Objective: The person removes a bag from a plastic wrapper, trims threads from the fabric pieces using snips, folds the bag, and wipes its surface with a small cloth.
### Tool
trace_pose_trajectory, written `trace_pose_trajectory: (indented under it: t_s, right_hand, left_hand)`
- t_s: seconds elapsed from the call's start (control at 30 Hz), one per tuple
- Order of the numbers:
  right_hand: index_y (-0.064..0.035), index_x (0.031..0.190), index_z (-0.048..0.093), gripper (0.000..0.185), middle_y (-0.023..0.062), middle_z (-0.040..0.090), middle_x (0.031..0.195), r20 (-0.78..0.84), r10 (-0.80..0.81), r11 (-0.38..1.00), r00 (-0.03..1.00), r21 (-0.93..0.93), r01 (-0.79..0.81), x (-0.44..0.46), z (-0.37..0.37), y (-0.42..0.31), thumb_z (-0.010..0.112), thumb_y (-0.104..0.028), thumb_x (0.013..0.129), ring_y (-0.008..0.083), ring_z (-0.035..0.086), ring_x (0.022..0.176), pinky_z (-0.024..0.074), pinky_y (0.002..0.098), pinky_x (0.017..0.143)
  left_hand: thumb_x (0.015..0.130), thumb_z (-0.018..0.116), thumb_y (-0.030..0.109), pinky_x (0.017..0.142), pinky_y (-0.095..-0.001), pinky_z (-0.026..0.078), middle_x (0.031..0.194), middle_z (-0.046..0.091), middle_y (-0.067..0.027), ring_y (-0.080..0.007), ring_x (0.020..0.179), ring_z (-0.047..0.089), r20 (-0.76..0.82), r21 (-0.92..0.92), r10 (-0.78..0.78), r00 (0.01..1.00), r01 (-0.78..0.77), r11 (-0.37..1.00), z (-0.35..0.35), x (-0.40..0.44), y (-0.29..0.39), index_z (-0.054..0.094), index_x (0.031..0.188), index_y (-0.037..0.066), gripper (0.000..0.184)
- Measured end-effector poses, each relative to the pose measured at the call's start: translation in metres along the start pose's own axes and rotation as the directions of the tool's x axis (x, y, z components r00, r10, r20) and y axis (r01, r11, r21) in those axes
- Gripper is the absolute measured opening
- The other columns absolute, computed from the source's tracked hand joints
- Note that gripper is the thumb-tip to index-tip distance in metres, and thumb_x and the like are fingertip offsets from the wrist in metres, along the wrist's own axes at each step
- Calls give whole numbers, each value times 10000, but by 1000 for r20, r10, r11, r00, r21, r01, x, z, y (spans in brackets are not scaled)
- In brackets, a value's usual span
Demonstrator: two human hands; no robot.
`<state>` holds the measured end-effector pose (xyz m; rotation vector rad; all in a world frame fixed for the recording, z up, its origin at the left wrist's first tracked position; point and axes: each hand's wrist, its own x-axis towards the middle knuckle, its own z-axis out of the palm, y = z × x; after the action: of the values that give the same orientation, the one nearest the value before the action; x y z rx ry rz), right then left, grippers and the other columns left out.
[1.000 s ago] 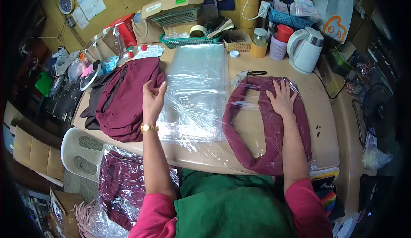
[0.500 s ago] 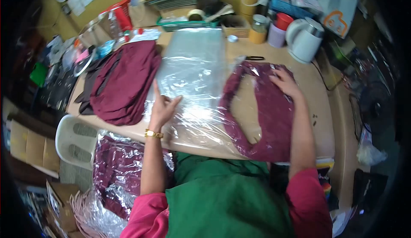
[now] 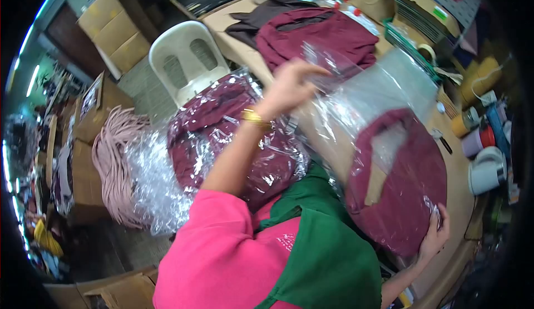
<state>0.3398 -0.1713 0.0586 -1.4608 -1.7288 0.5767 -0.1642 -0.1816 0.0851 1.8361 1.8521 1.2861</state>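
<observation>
A maroon garment [image 3: 414, 181] in a clear plastic bag lies tilted near the table's front right edge, with an oval gap in its folds. My right hand [image 3: 435, 237] grips its lower right edge, fingers curled round the plastic. My left hand [image 3: 292, 86], blurred by motion, is raised beside loose clear plastic [image 3: 328, 67]; its fingers are bent, but their hold is unclear. Flat clear bags [image 3: 395, 81] lie behind. Beyond my left hand is a pile of unwrapped maroon cloth [image 3: 317, 36]. Another bagged maroon garment [image 3: 217, 125] rests on a white chair.
The white chair [image 3: 186, 59] stands left of the table [image 3: 459, 198]. Pink cords [image 3: 119, 164] and crumpled plastic [image 3: 158, 181] are at the left. A kettle [image 3: 486, 170], cups and a black-handled tool [image 3: 443, 142] are at the right.
The view has swung left toward the chair. My left hand has moved left and up among the plastic. My right hand has shifted from the garment's top to its lower right edge; the garment has turned.
</observation>
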Motion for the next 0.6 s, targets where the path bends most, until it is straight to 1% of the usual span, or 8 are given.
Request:
trace_pose_trajectory:
  t_s: [0.03,0.17,0.23,0.27,0.37,0.43,0.5,0.6]
  right_hand:
    - [55,1185,619,263,106,641,1157,67,-26,989,997,149,16,16,16,-28,572,-10,935,175,585,1075,438,305,978]
    - [54,1111,661,210,82,671,1058,182,-317,812,931,559,167,38,118,-151,616,16,909,143,612,989,477,275,898]
    - [21,1093,684,218,110,695,1021,276,-521,789,807,517,332,36,170,-189,642,-12,882,157,643,946,501,275,839]
    - [22,1072,688,205,136,702,1012,363,-535,771,763,579,265,29,196,-203,640,-16,876,173,661,915,507,280,801]
    - [13,1056,688,208,170,704,970,568,-543,789,618,598,143,4,287,-197,658,-43,858,241,685,869,518,320,788]
    - [-1,1052,691,215,187,704,958,458,-688,710,563,588,389,-15,347,-168,664,-73,851,329,685,883,526,377,808]
    - [-18,1035,700,207,201,695,969,568,-628,775,532,516,365,-32,384,-137,662,-104,851,385,657,929,521,414,841]
    - [-29,975,716,186,197,688,944,637,-572,820,517,438,369,-54,409,-109,650,-162,863,369,653,926,511,436,845]
  left_hand:
    - [710,530,-18,830,-309,510,1053,693,-106,-187,912,638,-95,-52,-197,976,192,980,-46,-19,16,714,1132,83,472]
    - [777,550,30,915,-350,482,1088,649,-174,-289,1001,642,-469,442,-212,858,435,785,-201,-144,34,701,1077,34,336]
    - [806,560,79,959,-365,469,1311,543,-196,-336,1174,558,-665,653,-245,705,709,268,-228,-211,48,692,1129,106,349]
    - [896,562,231,1068,-480,382,1468,420,-196,-357,1353,403,-719,665,-293,630,746,-27,-231,-229,56,585,1333,190,439]
    - [971,469,452,1121,-653,193,1590,233,-164,-378,1459,216,-725,636,-462,510,754,-166,-198,-235,47,380,1497,277,561]
    - [985,359,578,1082,-748,47,1627,118,-136,-398,1488,86,-677,631,-565,472,767,-115,-171,-262,-27,253,1546,301,635]
    - [976,377,568,1090,-739,67,1627,120,-134,-396,1489,87,-679,549,-640,361,828,-116,-140,-298,-101,265,1545,271,651]
    - [966,389,574,1086,-743,68,1630,108,-128,-392,1492,76,-658,556,-626,418,831,-30,-107,-348,-182,253,1549,251,680]
